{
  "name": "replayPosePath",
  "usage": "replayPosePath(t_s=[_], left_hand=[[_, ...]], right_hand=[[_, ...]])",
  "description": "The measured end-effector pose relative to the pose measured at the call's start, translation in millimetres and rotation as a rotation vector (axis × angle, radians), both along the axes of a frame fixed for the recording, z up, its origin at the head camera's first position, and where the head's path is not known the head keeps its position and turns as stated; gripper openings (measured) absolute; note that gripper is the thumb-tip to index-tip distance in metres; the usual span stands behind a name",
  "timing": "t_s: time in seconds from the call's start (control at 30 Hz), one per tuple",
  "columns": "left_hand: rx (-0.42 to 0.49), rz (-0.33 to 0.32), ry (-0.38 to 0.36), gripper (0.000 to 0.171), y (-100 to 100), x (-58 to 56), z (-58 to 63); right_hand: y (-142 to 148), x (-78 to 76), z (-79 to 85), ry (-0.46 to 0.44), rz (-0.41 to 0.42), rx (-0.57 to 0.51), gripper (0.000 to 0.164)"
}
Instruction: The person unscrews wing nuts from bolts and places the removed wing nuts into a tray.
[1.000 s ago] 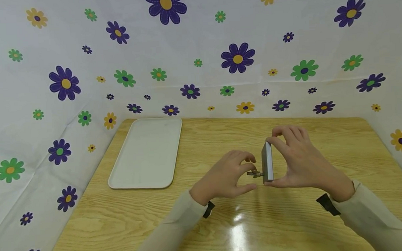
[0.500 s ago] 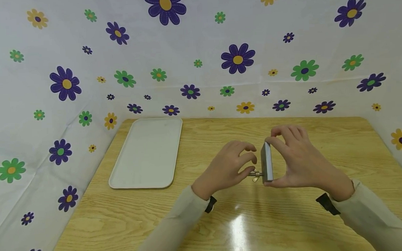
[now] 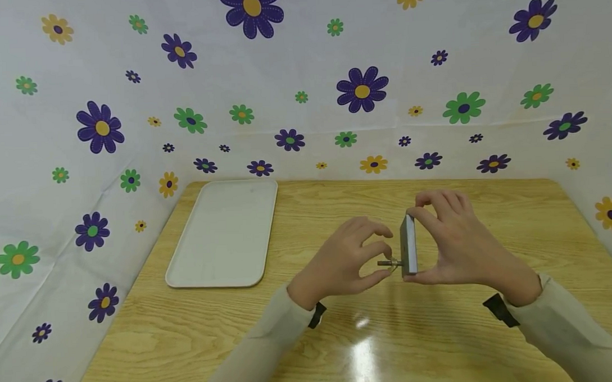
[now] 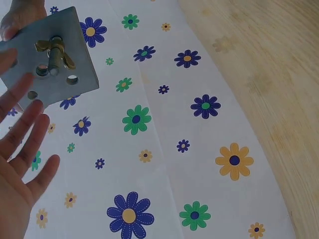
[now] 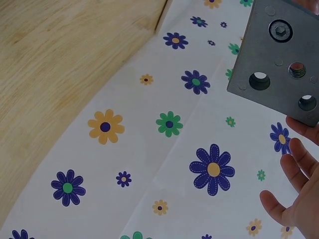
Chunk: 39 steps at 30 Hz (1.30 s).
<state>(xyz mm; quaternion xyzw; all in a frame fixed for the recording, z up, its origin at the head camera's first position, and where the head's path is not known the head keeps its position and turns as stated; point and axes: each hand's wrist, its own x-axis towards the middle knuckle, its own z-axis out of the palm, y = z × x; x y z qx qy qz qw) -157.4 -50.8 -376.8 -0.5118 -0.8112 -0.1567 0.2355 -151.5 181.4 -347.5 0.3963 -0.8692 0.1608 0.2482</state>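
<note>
In the head view my right hand [image 3: 462,244] grips a square grey metal plate [image 3: 406,245] upright by its edges, thumb below and fingertips above, over the table. A bolt [image 4: 56,59] sticks out of the plate's left face with a brass wing nut [image 4: 68,62] on it. Seen from the right wrist, the hex-socket bolt head [image 5: 280,31] sits in the other face, above several holes. My left hand [image 3: 341,260] is raised by the bolt, thumb and index finger apart on either side in the head view. The left wrist view shows a gap between those fingertips and the nut.
A white rectangular tray [image 3: 223,233] lies at the table's back left. The wood-grain table [image 3: 190,341] is bordered by a flower-printed white cloth [image 3: 291,62] at the back and both sides.
My left thumb has come up towards the index finger at the bolt, then dropped away again, and the wing nut's wings have turned. The right hand and plate have barely moved.
</note>
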Motion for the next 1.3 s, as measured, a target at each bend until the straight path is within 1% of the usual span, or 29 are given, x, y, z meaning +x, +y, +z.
replayPosePath(t_s=[0.1,0.2,0.3,0.43,0.6,0.7,0.8,0.93,1.07,1.17,1.3], left_hand=[[-0.012,-0.020,0.039,0.025,0.9,2.1,-1.0],[-0.026,-0.014,0.067,0.024,2.8,3.2,-2.0],[-0.023,0.002,0.089,0.019,4.3,2.5,-2.0],[0.004,0.029,0.121,0.016,5.6,-0.5,0.8],[0.006,0.060,0.128,0.011,6.1,-3.6,4.9],[0.002,0.058,0.111,0.005,5.9,-3.6,5.6],[-0.016,0.048,0.074,0.010,4.5,-2.9,3.6],[-0.074,0.042,0.010,0.012,2.6,-2.5,-2.6],[-0.142,0.054,-0.046,0.009,1.3,-2.2,-7.1],[-0.181,0.077,-0.085,0.016,0.1,-1.1,-5.3],[-0.188,0.088,-0.112,0.023,-0.9,1.1,0.1]], right_hand=[[0.5,-0.8,-0.4,0.002,0.003,0.000,0.090],[0.4,-0.8,-0.8,0.007,0.008,-0.003,0.090],[-0.3,-0.8,-1.1,0.016,0.017,-0.006,0.090],[-0.8,-1.0,-1.5,0.025,0.030,-0.013,0.089],[-0.7,-0.6,-1.9,0.017,0.037,-0.016,0.088],[-0.9,-0.5,-1.9,0.012,0.037,-0.013,0.089],[-1.3,-0.5,-1.8,0.007,0.032,-0.009,0.090],[-1.3,-0.3,-1.5,0.002,0.028,-0.008,0.091],[-1.2,-0.6,-1.5,0.008,0.029,-0.007,0.089],[-1.2,-1.0,-1.6,0.014,0.029,-0.006,0.089],[-1.5,-1.3,-1.8,0.016,0.024,-0.004,0.091]])
